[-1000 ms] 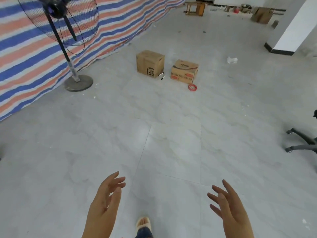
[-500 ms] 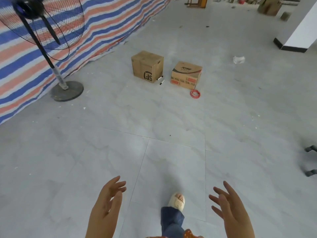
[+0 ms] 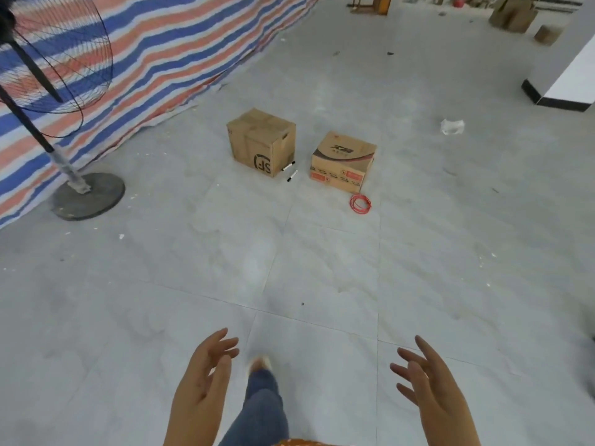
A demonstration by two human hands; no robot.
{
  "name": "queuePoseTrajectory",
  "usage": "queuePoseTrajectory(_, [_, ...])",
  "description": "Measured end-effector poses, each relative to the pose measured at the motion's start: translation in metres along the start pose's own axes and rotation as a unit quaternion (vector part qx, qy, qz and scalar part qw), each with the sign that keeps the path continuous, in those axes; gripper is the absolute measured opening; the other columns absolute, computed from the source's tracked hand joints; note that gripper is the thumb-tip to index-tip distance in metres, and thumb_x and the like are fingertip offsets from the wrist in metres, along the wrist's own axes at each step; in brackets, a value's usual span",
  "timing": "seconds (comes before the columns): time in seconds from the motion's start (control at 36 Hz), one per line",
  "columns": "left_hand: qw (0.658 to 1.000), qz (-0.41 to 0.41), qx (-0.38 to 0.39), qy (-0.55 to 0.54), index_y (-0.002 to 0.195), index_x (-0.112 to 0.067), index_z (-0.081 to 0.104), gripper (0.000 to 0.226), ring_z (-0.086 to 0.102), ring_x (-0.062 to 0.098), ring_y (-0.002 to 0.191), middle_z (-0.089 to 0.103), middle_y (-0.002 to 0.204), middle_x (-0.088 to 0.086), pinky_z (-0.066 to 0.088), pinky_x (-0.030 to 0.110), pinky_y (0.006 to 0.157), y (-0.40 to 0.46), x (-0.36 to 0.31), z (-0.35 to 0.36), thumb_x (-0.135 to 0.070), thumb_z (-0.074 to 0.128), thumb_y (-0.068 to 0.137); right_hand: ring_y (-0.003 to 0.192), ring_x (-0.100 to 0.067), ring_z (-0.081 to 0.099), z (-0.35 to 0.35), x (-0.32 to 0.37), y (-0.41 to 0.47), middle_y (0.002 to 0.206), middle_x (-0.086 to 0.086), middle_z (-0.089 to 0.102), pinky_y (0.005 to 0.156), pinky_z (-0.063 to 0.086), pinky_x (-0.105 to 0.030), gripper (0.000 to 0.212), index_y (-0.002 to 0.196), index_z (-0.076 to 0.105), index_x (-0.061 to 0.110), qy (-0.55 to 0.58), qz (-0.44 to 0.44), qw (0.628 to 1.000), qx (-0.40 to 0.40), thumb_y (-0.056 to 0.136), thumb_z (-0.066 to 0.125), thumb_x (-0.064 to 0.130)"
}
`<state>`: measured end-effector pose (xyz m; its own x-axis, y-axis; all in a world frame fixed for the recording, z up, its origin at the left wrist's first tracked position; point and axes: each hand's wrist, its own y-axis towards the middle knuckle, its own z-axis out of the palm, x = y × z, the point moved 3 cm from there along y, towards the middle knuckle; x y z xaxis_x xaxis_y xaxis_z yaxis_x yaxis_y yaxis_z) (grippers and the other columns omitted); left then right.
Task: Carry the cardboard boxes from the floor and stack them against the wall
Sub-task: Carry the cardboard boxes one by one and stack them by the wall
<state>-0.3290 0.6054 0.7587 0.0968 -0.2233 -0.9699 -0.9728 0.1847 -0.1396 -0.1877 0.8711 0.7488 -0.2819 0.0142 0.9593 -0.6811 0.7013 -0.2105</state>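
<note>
Two cardboard boxes stand on the grey tiled floor ahead of me. The taller plain box (image 3: pixel 260 141) with a black logo is on the left; a lower printed box (image 3: pixel 343 160) with red labels sits to its right, a gap between them. My left hand (image 3: pixel 206 381) and my right hand (image 3: pixel 431 387) are raised at the bottom of the view, palms facing each other, fingers spread and holding nothing. Both hands are well short of the boxes. My leg in jeans (image 3: pixel 262 403) steps forward between them.
Two markers (image 3: pixel 290 171) lie between the boxes and a red wire coil (image 3: pixel 360 203) lies in front of the printed box. A standing fan (image 3: pixel 77 188) is at left before a striped tarp (image 3: pixel 167 49). A white pillar (image 3: pixel 566 82) rises at the far right.
I have walked forward, so the boxes appear closer and lower in view. The fan has slid left. My hands keep the same raised, empty pose.
</note>
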Motion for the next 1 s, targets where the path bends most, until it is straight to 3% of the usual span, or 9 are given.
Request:
queuePoseTrajectory(0.08, [1.0, -0.007, 0.015, 0.012, 0.089, -0.071, 0.054, 0.04, 0.065, 0.012, 0.102, 0.065, 0.104, -0.026, 0.047, 0.042, 0.098, 0.055, -0.003, 0.018, -0.088, 0.051, 0.052, 0.091, -0.004, 0.068, 0.012, 0.006, 0.051, 0.115, 0.001, 0.067, 0.075, 0.056, -0.019, 0.029, 0.113, 0.051, 0.042, 0.002, 0.017, 1.0, -0.016, 0.085, 0.06, 0.044])
queuePoseTrajectory(0.19, [0.999, 0.001, 0.032, 0.021, 0.09, -0.072, 0.052, 0.016, 0.063, 0.002, 0.101, 0.064, 0.103, -0.029, 0.048, 0.04, 0.097, 0.146, -0.021, 0.041, -0.074, 0.052, 0.075, 0.091, -0.006, 0.069, 0.037, 0.029, 0.128, 0.106, 0.008, 0.07, 0.074, 0.057, -0.019, 0.074, 0.115, 0.052, 0.042, 0.015, 0.022, 0.998, -0.05, 0.054, 0.066, 0.081])
queuePoseTrajectory(0.28, [0.999, 0.022, 0.043, 0.025, 0.092, -0.071, 0.052, 0.026, 0.062, -0.002, 0.101, 0.064, 0.104, -0.028, 0.048, 0.04, 0.096, 0.222, -0.039, 0.049, -0.047, 0.048, 0.086, 0.091, -0.005, 0.069, 0.063, 0.046, 0.182, 0.113, 0.001, 0.067, 0.075, 0.056, -0.019, 0.034, 0.12, 0.051, 0.036, 0.036, 0.018, 0.997, -0.065, 0.088, 0.062, 0.038])
queuePoseTrajectory(0.36, [0.998, 0.034, 0.053, 0.006, 0.098, -0.063, 0.057, 0.023, 0.064, 0.004, 0.102, 0.067, 0.106, -0.021, 0.048, 0.041, 0.096, 0.287, -0.07, 0.054, -0.061, 0.049, 0.077, 0.093, -0.007, 0.069, 0.094, 0.076, 0.234, 0.111, 0.005, 0.067, 0.076, 0.057, -0.022, 0.037, 0.116, 0.051, 0.04, 0.035, 0.01, 0.996, -0.076, 0.083, 0.065, 0.048])
queuePoseTrajectory(0.47, [0.996, 0.043, 0.081, 0.004, 0.099, -0.062, 0.058, 0.031, 0.065, 0.006, 0.101, 0.068, 0.107, -0.016, 0.048, 0.042, 0.096, 0.355, -0.083, 0.064, -0.057, 0.048, 0.07, 0.097, -0.017, 0.067, 0.126, 0.104, 0.289, 0.113, 0.01, 0.063, 0.089, 0.053, -0.042, 0.034, 0.116, 0.046, 0.043, -0.003, 0.013, 0.998, -0.055, 0.096, 0.047, 0.015])
queuePoseTrajectory(0.53, [0.995, 0.044, 0.09, 0.006, 0.1, -0.062, 0.058, 0.032, 0.066, 0.006, 0.101, 0.068, 0.108, -0.016, 0.049, 0.04, 0.095, 0.383, -0.086, 0.071, -0.057, 0.048, 0.07, 0.098, -0.015, 0.066, 0.136, 0.118, 0.31, 0.114, 0.013, 0.061, 0.093, 0.051, -0.046, 0.027, 0.117, 0.044, 0.043, -0.004, 0.024, 0.998, -0.061, 0.091, 0.052, 0.037])
queuePoseTrajectory(0.61, [0.995, 0.035, 0.09, 0.013, 0.1, -0.062, 0.058, 0.033, 0.066, 0.005, 0.1, 0.068, 0.109, -0.016, 0.05, 0.038, 0.092, 0.422, -0.093, 0.08, -0.059, 0.048, 0.069, 0.095, -0.012, 0.067, 0.14, 0.13, 0.345, 0.113, 0.013, 0.062, 0.087, 0.052, -0.038, 0.093, 0.119, 0.045, 0.041, 0.001, 0.038, 0.997, -0.069, 0.043, 0.054, 0.094])
queuePoseTrajectory(0.81, [0.998, 0.018, 0.061, 0.022, 0.099, -0.063, 0.058, 0.033, 0.066, 0.005, 0.099, 0.068, 0.109, -0.016, 0.049, 0.039, 0.093, 0.52, -0.1, 0.112, -0.06, 0.047, 0.069, 0.1, -0.017, 0.064, 0.155, 0.141, 0.454, 0.114, 0.0, 0.061, 0.09, 0.051, -0.041, 0.124, 0.126, 0.043, 0.032, -0.001, 0.076, 0.995, -0.061, 0.023, 0.051, 0.099])
queuePoseTrajectory(1.0, [0.999, 0.015, 0.034, 0.012, 0.095, -0.065, 0.057, 0.03, 0.065, 0.004, 0.101, 0.067, 0.107, -0.019, 0.048, 0.041, 0.095, 0.63, -0.124, 0.18, -0.042, 0.047, 0.08, 0.103, -0.023, 0.061, 0.166, 0.17, 0.603, 0.127, -0.007, 0.056, 0.098, 0.047, -0.044, 0.047, 0.135, 0.04, 0.024, -0.024, 0.071, 0.996, -0.037, 0.089, 0.042, 0.034])
